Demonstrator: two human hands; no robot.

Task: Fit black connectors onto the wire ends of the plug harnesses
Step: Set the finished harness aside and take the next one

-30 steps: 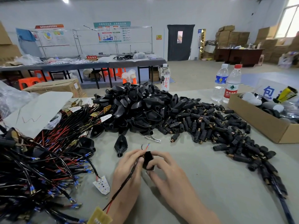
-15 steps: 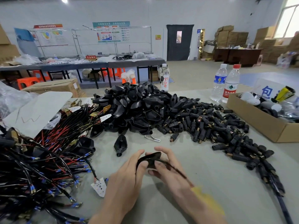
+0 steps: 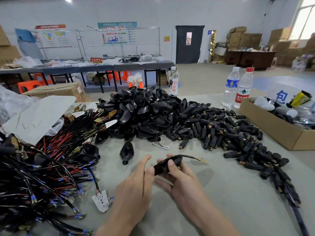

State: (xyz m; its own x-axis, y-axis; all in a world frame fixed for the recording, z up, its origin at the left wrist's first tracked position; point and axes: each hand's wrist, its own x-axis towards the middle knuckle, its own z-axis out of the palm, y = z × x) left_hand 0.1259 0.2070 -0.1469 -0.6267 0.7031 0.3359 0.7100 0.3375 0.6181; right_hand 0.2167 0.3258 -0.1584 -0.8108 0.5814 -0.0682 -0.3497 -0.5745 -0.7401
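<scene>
While fingers (image 3: 162, 183) of the right hand (image 3: 183, 184) clasp the black connector (image 3: 162, 167) and the left hand (image 3: 134, 184), fingers straight, braces its end, pull the wire (image 3: 190, 157) squarely.

With a clock face laid on the view, a clear bottle (image 3: 173, 82) just past twelve o'clock carries red characters running downward. The lower two read 白开; the top one looks like 京. At two o'clock the red-capped bottle (image 3: 244, 89) has a red label reading 农夫山泉. Farther out, toward three o'clock, a white sign (image 3: 277, 92) bears one large blue 包. Between ten and eleven o'clock a small red sign (image 3: 95, 59) on the far table (image 3: 68, 68) reads 不合格区. The wall posters (image 3: 117, 33), the yellow notice (image 3: 166, 38) and the blue-labelled bottle (image 3: 231, 84) are too small to read.
</scene>
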